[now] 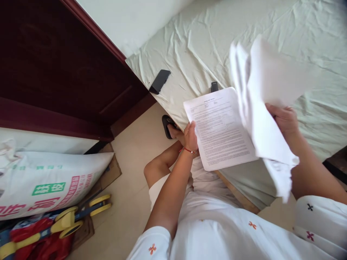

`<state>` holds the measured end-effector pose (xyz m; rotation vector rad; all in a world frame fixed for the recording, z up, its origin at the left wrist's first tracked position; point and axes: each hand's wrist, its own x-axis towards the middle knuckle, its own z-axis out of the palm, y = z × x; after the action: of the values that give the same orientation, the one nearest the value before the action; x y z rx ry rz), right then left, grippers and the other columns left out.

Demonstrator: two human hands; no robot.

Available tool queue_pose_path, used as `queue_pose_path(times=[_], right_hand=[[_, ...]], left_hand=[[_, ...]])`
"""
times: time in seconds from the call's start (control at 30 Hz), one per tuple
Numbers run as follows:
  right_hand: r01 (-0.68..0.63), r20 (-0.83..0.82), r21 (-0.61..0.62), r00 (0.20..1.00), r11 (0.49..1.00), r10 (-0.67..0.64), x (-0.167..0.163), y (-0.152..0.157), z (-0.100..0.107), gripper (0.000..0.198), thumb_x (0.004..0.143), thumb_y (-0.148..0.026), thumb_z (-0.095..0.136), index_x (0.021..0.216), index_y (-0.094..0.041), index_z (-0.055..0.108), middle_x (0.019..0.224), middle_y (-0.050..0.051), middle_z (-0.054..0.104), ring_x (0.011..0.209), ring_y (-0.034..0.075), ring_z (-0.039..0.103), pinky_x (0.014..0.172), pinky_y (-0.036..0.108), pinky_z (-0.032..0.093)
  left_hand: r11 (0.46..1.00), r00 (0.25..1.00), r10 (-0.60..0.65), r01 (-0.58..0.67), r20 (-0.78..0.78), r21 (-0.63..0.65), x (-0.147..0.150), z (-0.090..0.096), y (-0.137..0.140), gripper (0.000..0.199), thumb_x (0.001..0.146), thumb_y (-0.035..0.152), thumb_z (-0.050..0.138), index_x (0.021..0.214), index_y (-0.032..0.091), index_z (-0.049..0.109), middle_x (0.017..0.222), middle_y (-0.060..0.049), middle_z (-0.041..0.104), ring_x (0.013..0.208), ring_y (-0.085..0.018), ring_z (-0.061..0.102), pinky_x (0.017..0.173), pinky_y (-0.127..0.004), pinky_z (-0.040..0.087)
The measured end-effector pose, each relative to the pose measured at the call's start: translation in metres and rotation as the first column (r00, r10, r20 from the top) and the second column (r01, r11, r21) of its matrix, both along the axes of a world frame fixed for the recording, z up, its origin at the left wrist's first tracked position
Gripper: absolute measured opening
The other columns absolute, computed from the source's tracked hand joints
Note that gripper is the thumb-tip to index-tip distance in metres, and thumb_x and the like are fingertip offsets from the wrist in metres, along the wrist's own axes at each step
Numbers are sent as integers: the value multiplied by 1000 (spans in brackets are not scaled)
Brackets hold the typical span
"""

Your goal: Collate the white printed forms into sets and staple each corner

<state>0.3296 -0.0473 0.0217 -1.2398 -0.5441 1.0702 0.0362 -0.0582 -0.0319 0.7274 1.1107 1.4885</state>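
A stack of printed paper sheets lies tilted over the edge of the bed, its top page covered in small text. My left hand grips the stack's left edge, thumb on top of the page and fingers underneath. Several sheets, creased and partly blurred, rise from the stack as turned pages. My right hand is closed on these lifted pages at the right, its fingers partly hidden behind the paper. Just past the stack's top edge is a small black object, partly covered.
A flat black object lies near the corner of the bed with its wrinkled pale sheet. Dark red wooden furniture stands at left. A white printed sack and a yellow-blue wheeled toy are on the floor side.
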Motion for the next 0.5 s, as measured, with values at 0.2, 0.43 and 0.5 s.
queue_pose_path(times=[0.2, 0.43, 0.5], right_hand=[[-204, -34, -59, 979, 977, 203, -12, 0, -10, 49, 45, -30, 100, 87, -18, 77, 90, 8, 79, 71, 26, 73, 72, 43, 67], [-308, 55, -61, 949, 950, 311, -13, 2, -23, 45, 53, -34, 99, 90, -20, 76, 92, 6, 79, 74, 22, 72, 77, 40, 65], [-316, 67, -84, 944, 945, 322, -12, 0, -22, 44, 54, -36, 99, 89, -20, 76, 93, 6, 79, 75, 21, 71, 76, 37, 64]], left_hand=[[999, 998, 52, -52, -42, -2, 0, 3, -1, 45, 80, 63, 74, 95, 20, 77, 105, -6, 79, 128, -26, 65, 118, -39, 45], [988, 974, 141, -149, -175, -36, -4, -4, 1, 46, 82, 61, 70, 97, 18, 75, 124, -10, 74, 139, -28, 57, 123, -42, 40], [980, 967, 171, -187, -189, -70, -4, -6, 1, 45, 83, 58, 70, 102, 18, 74, 129, -11, 73, 139, -28, 57, 123, -42, 40]])
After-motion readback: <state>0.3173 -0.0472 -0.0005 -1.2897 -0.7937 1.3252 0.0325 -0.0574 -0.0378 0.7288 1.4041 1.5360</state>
